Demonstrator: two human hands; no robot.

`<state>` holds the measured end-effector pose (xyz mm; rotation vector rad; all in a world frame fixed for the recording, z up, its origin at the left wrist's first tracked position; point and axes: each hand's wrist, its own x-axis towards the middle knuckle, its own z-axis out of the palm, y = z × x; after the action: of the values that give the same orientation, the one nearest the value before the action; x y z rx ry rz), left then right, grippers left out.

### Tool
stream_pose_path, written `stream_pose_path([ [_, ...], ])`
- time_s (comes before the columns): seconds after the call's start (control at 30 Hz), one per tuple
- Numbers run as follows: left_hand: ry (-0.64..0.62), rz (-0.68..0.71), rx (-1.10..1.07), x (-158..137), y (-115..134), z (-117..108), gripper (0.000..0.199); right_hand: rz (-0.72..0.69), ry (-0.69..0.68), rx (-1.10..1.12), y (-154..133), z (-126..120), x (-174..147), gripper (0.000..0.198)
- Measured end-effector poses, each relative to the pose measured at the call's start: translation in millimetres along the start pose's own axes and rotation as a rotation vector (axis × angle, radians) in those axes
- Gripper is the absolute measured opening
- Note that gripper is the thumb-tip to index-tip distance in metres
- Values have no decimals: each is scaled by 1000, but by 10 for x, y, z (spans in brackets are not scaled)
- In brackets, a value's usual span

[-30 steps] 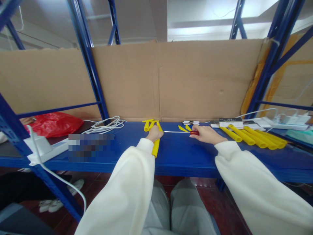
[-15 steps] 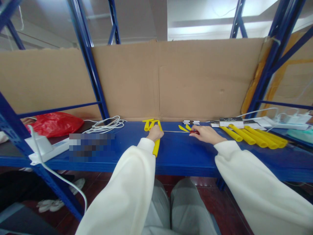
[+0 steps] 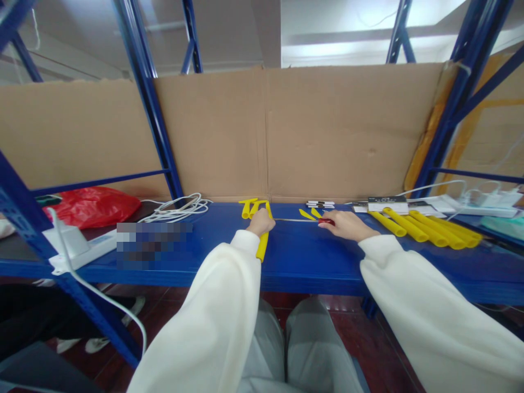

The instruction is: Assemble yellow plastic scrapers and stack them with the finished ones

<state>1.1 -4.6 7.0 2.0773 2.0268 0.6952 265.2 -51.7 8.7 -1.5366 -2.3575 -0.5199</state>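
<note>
My left hand [image 3: 262, 220] is closed around a yellow tube [image 3: 262, 248] that lies lengthwise on the blue shelf. My right hand [image 3: 343, 224], also closed, holds the red handle [image 3: 326, 221] of a tool. From that handle a long, thin metal shaft [image 3: 297, 220] runs level across to my left hand, whose fingers hide its far end. Short yellow tube pieces [image 3: 248, 209] lie just behind my left hand. Two flat yellow strips [image 3: 311, 214] rest beside the shaft, near my right hand.
Several yellow tubes [image 3: 426, 229] lie at the right, by a black-and-white box [image 3: 387, 204]. White-and-black markers [image 3: 320, 204] lie at the back. A power strip [image 3: 88, 248], coiled white cable [image 3: 180, 207] and red bag [image 3: 94, 206] occupy the left. Cardboard [image 3: 327, 136] backs the shelf.
Both my hands, the tube and the tool stay almost where they were. Under the shelf at the left, another person's shoes have shifted. Something dark green now shows by the red bag.
</note>
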Motion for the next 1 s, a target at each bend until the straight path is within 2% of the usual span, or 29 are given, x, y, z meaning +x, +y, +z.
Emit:
stream_pose_path([
  [0.17,-3,1,-32,8,-1,-8,30,-21,55,3,19,25,11,12],
  [0.27,-10,-4,-31,9,-4,-8,31,-42,79,-21,25,32,7,14],
  [0.47,-8,-11,-20,24,-16,15,29,6,-27,-7,-20,2,12,24],
  [0.6,-5,-21,-17,21,-4,10,28,31,-16,-8,-25,0,21,17],
  [0.7,-8,-25,-18,5,10,-3,29,-4,20,-19,-5,11,14,12],
  [1.0,2,-19,-35,10,-4,14,30,-9,-48,31,-34,-22,6,19],
])
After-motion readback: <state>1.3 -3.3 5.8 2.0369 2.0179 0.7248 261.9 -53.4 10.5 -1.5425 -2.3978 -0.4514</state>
